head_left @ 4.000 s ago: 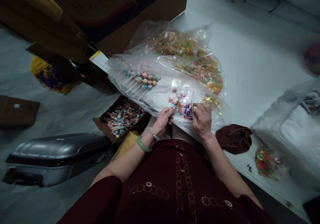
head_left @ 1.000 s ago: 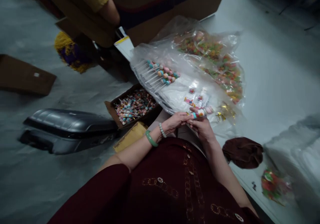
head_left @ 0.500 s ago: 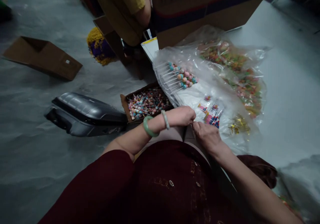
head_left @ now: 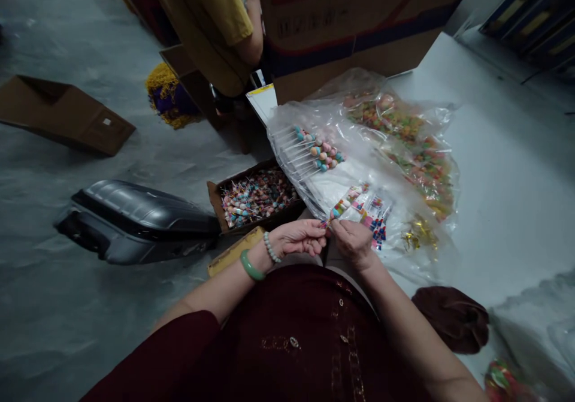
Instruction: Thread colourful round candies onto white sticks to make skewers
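Both hands meet at the near edge of the plastic-covered table. My right hand is closed around the lower end of a wrapped candy skewer with pink, blue and white balls, which points away from me. With thumb and fingertips, my left hand pinches the colourful gathered end of its wrapper. Just beyond lie several printed wrappers and, to their right, gold twist ties. Unwrapped candy skewers rest in a row on the plastic sheet, white sticks toward the left.
A cardboard box full of wrapped candy skewers stands left of the table, beside a grey suitcase. Clear bags of colourful sweets lie farther back. A person in a yellow top is near a large carton. Brown cloth lies right.
My hands have shifted slightly left and down in view. The left fingers have opened out from a fist to a fingertip pinch, and the wrapped candy skewer now shows beyond my right hand.
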Demonstrator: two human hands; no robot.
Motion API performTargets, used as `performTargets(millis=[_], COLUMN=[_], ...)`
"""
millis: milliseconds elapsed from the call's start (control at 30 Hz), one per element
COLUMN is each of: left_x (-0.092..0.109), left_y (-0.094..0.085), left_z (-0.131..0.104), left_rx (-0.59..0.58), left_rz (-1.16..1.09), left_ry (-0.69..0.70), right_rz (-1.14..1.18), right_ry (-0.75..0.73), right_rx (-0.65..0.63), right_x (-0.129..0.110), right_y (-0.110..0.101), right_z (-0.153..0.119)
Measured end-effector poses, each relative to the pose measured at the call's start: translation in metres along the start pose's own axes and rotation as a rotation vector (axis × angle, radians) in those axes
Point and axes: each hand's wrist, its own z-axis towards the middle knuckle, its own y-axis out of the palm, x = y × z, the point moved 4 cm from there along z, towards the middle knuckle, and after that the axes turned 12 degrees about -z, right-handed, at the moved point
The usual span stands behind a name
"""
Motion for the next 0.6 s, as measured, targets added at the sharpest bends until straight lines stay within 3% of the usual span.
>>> performTargets(millis=[100,200,300,367,433,500,567,600], left_x=[0.004,0.010,0.019,0.024,0.027,0.028,0.028,0.028], left_y=[-0.008,-0.010,-0.008,-0.010,-0.016,-0.025,-0.034,-0.036], left_z=[-0.002,-0.005,-0.009,-0.012,-0.012,-0.010,-0.007,-0.006], left_rx=[0.018,0.051,0.065,0.080,0.111,0.155,0.179,0.166], left_rz=[0.013,0.090,0.189,0.251,0.284,0.215,0.046,-0.039], left_ry=[0.080,0.183,0.369,0.471,0.520,0.502,0.418,0.363], right_rz=[-0.062,0.137,0.522,0.790,0.906,0.795,0.571,0.473], right_ry=[-0.057,0.005,0.314,0.537,0.617,0.530,0.351,0.240], right_rx=[-0.005,-0.034,-0.051,-0.178,-0.297,-0.265,-0.173,-0.189], right_x=[-0.005,-0.014,-0.018,-0.023,-0.028,-0.030,-0.031,-0.033], right_y=[0.003,0.008,0.012,0.019,0.022,0.017,0.012,0.012], right_z=[-0.001,0.002,0.008,0.010,0.013,0.017,0.021,0.023])
